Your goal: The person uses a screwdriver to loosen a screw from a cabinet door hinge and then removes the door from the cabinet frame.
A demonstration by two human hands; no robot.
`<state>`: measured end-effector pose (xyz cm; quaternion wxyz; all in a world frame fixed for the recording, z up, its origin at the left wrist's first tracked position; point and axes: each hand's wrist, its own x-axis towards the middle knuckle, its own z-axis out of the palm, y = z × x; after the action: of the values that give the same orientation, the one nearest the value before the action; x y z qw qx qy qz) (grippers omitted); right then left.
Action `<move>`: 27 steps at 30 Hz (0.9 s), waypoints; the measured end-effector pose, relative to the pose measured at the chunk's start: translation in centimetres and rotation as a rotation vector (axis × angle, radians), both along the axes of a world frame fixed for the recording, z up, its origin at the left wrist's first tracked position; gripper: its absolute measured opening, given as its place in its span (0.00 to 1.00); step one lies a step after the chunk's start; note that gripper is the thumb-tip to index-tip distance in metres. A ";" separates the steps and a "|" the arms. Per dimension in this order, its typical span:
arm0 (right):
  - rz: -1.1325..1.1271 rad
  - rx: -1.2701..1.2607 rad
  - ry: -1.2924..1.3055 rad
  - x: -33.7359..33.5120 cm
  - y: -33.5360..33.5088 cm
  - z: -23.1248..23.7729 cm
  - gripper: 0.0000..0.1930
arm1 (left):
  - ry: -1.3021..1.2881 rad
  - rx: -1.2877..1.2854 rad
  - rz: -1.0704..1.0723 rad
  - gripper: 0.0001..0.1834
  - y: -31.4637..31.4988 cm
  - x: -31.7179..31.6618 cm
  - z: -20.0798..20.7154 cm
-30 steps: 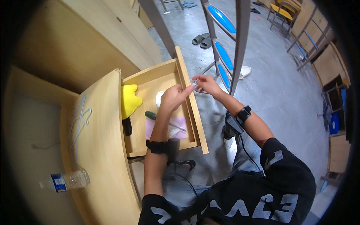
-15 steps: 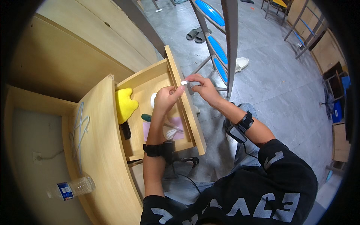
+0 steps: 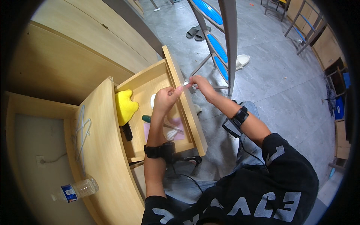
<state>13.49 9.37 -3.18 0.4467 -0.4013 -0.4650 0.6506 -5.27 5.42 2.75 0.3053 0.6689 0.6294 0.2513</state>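
Note:
Above the front of the open wooden drawer [image 3: 184, 108], both my hands meet at a small white object [image 3: 186, 83], too small to name. My left hand [image 3: 166, 100] is closed, its thumb and finger pinching the near end. At the other end, the bent fingers of my right hand [image 3: 202, 88] close on it; the fingertips are partly hidden. Below my left hand lie a screwdriver [image 3: 146, 118] with a green handle, a pink sheet [image 3: 176, 123] and a white item [image 3: 171, 135]. A white round thing [image 3: 152, 100] is half covered by that hand.
A yellow plush thing [image 3: 126, 107] and a dark handle [image 3: 127, 132] lie at the drawer's left. On the desktop [image 3: 107, 150] are a wire hanger [image 3: 79, 131] and a plastic bottle [image 3: 80, 188]. A metal-framed chair [image 3: 232, 48] with blue slats stands beyond the drawer.
My right hand has shifted slightly, its fingers curling more around the white object. My left hand has stayed nearly in place. The view has moved a little.

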 end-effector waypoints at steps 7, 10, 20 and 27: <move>0.022 0.073 -0.269 -1.3 2.4 1.0 0.06 | -0.031 -0.023 -0.009 0.34 0.0 0.3 0.1; -0.028 0.176 -0.240 -1.5 1.3 1.8 0.02 | 0.002 -0.020 0.006 0.34 -0.1 -0.1 0.2; 0.046 0.199 0.255 0.3 -1.2 0.0 0.05 | -0.015 -0.003 -0.007 0.35 0.0 0.0 0.0; -0.010 0.064 0.133 -0.5 -1.0 -3.0 0.11 | 0.029 -0.013 -0.027 0.35 0.3 0.3 0.0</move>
<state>13.04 8.36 -6.18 0.4924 -0.3450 -0.4530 0.6583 -4.99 5.69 2.71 0.3037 0.6790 0.6263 0.2333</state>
